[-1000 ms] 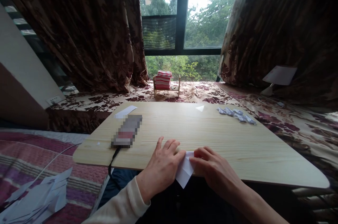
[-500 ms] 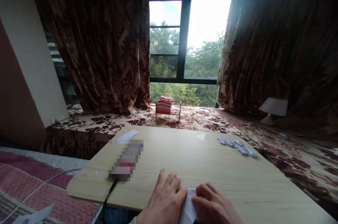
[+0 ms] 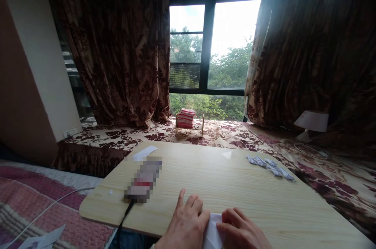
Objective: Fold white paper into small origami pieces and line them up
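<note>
A folded piece of white paper lies at the near edge of the table between my two hands, its lower part cut off by the frame. My left hand rests on the tabletop at the paper's left side, thumb side against it, one finger stretched forward and the others bent. On the other side, my right hand has its fingers curled and pinched on the paper's right edge. The fingertips under both hands are partly hidden. Several small folded white paper pieces sit at the table's right far corner.
On the wooden table lie a blurred-out phone-like device with a black cable, a white paper strip and a small white triangle. Beyond stand a little rack with striped cloths and a lamp. Paper scraps lie lower left.
The view has shifted slightly, so the scene sits a little further right and lower. Both hands stay at the paper, the right fingers still pinching its edge.
</note>
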Demonstrator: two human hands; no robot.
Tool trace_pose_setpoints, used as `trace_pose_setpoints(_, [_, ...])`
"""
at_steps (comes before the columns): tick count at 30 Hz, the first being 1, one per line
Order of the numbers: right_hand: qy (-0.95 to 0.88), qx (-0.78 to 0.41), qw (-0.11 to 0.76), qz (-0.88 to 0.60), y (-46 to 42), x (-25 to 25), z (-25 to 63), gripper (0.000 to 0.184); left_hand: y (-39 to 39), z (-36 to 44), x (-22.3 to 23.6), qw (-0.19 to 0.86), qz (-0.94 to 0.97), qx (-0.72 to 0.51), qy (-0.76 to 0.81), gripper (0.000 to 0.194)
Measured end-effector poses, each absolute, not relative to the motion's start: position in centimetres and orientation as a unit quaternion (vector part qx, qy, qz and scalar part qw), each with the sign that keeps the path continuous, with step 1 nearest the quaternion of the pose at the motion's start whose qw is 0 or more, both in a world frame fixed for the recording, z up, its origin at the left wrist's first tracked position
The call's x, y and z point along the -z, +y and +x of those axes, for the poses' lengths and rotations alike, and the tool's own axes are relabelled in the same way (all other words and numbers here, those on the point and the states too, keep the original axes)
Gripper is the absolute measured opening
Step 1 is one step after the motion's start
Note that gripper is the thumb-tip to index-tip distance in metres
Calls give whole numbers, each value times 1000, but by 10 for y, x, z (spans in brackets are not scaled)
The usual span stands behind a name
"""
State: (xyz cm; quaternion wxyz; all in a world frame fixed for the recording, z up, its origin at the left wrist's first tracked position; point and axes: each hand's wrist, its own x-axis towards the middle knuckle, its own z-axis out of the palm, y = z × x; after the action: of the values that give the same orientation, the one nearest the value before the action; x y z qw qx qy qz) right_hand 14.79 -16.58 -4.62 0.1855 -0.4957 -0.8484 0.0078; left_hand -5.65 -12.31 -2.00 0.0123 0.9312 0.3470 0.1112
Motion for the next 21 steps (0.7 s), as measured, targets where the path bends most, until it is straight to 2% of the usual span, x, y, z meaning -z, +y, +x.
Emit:
trace_pose_setpoints(3, [-847,-18,186,-498,-167,43,147,28,-127,-58,13,24,928,-120,353,17])
trace_pose_setpoints(14, [-826,-53,195,-525,-174,32,141,26,-131,-61,13,36,921,-140,362,26])
trace_pose_setpoints(21, [-817,-76,198,-536,-180,20,139,36,-138,-68,5,21,916,-149,371,34])
